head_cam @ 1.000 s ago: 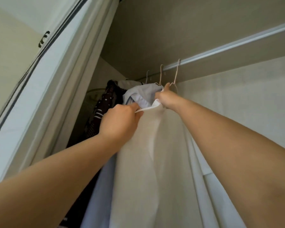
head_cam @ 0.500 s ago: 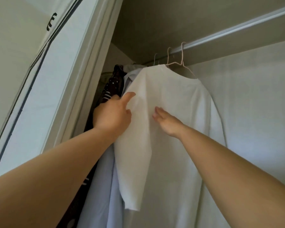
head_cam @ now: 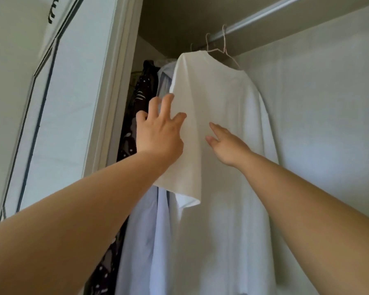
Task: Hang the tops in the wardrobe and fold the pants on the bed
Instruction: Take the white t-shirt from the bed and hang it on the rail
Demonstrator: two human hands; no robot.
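White short-sleeved top hangs from a wire hanger on the metal wardrobe rail. Left hand is spread at its sleeve and right hand lies flat on the cloth, neither gripping. This looks like final smoothing; next, fetch another garment.

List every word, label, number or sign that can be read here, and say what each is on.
No readable text in this view.
Upper left, the black mark on the white panel: too blurred to tell whether it is lettering.
The white T-shirt: no print or tag shows.
The dark garment: pale pattern only, no letters.
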